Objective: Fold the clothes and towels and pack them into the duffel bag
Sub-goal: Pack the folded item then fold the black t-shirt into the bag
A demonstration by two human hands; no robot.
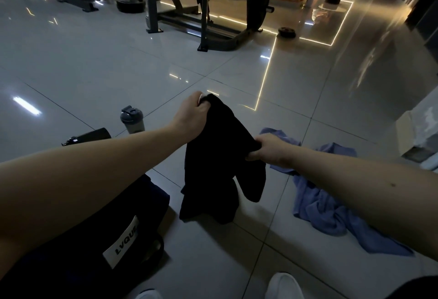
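A black garment (218, 163) hangs in the air above the tiled floor, held by both hands. My left hand (192, 118) grips its upper far corner. My right hand (267, 149) pinches its right edge, lower and nearer to me. The cloth droops in loose folds below them. A crumpled blue towel (329, 206) lies on the floor to the right, partly under my right forearm. The dark duffel bag (99, 246) with a white label sits at the lower left, partly hidden by my left arm.
A grey shaker bottle (132, 119) stands on the floor beyond my left arm, with a dark flat object (91, 135) beside it. A weight bench frame (203, 11) and weight plates (286, 32) fill the far floor. My white shoes (283, 285) show at the bottom.
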